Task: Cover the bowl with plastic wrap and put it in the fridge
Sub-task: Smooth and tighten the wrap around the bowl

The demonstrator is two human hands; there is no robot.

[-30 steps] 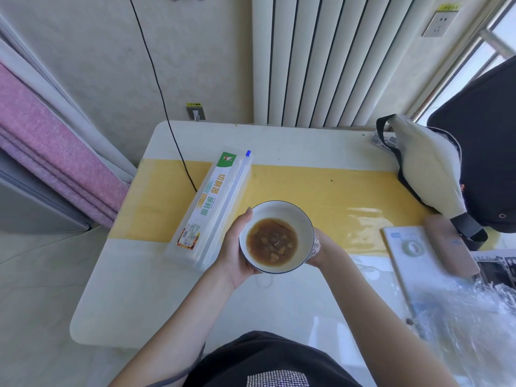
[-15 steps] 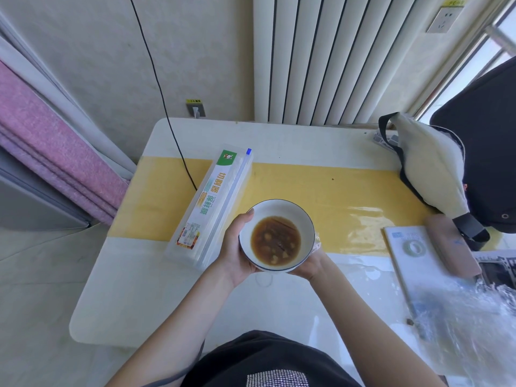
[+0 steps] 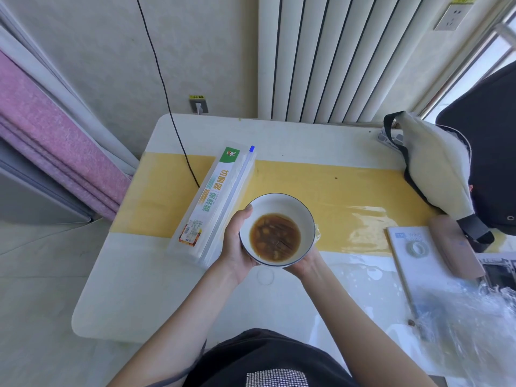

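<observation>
Black top w/ rhinestone patch [image 3: 276, 378]: nearest, bottom centre.
Crumpled clear film [image 3: 474, 325]: near right, on table.
Table [image 3: 134, 297]: white, yellow strip across the middle.
L hand [image 3: 237, 244]: grasps bowl's left side, thumb up at rim.
R hand [image 3: 307, 261]: cups bowl from under/right; fingers hidden, so can't tell how tight.
Bowl [image 3: 279, 208]: white, dark rim, brown soup w/ chunks, held above table, just right of wrap box; cover not clear, bit of film at right edge.
Plastic wrap cutter box [image 3: 215, 202]: lies diagonal on table, blue slider at far end.
Booklet [image 3: 413, 247]: right, tape roll on it.
Cream bag [image 3: 435, 169]: far right.
Radiator [image 3: 335, 57]: back wall.
</observation>
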